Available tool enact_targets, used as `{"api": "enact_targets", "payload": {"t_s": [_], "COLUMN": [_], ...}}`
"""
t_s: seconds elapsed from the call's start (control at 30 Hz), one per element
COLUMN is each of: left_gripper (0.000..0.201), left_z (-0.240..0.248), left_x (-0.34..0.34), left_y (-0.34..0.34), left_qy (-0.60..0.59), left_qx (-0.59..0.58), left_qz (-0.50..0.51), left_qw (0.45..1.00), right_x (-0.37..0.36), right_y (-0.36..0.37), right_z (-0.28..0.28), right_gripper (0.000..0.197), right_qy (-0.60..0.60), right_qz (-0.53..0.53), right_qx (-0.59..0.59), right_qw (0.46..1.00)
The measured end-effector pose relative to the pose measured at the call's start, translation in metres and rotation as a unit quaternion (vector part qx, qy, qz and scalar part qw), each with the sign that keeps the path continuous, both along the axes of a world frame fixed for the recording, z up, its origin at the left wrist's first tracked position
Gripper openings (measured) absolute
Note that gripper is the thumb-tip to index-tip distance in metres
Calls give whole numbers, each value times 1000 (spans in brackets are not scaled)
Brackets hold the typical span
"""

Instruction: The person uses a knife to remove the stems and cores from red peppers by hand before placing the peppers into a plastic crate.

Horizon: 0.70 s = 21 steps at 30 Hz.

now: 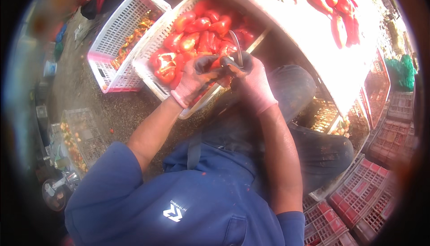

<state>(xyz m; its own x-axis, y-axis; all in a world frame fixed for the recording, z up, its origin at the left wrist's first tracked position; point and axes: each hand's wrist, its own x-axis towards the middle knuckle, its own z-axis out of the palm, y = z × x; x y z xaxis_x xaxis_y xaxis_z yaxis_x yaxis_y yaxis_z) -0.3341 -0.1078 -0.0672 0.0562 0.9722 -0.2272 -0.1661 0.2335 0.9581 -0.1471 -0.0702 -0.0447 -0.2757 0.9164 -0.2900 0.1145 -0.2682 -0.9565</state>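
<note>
Both my hands wear pink gloves with dark fingers and meet over the near right side of a white crate (150,78) of cut red peppers (192,38). My left hand (197,78) is closed around a red pepper (224,81), mostly covered by the fingers of both hands. In my right hand (251,82) is a thin curved metal blade (236,44), which rises from the closed fingers; its grip is hidden. The fingertips of the two hands almost touch at the pepper.
A white-and-pink crate (105,62) with orange-yellow scraps stands left of the pepper crate. Whole red peppers (344,4) lie on a sunlit surface (286,17) at upper right. Pale scraps (327,116) fill a container beside my knee. Red-and-white crates (363,192) stand at lower right.
</note>
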Motion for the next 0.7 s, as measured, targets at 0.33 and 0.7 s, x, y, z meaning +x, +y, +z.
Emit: {"api": "enact_targets", "payload": {"t_s": [0.33, 0.7], "left_gripper": [46, 36], "left_z": [-5, -26], "left_x": [-17, -31], "left_y": [5, 19], "left_qy": [-59, -106], "left_qx": [-16, -31], "left_qz": [-51, -84], "left_qw": [997, 990], "right_x": [1, 4], "right_y": [-6, -4], "right_z": [12, 1], "right_gripper": [22, 30], "right_qy": [36, 60], "right_qz": [25, 41], "right_qx": [-12, -14], "right_qw": [999, 997]}}
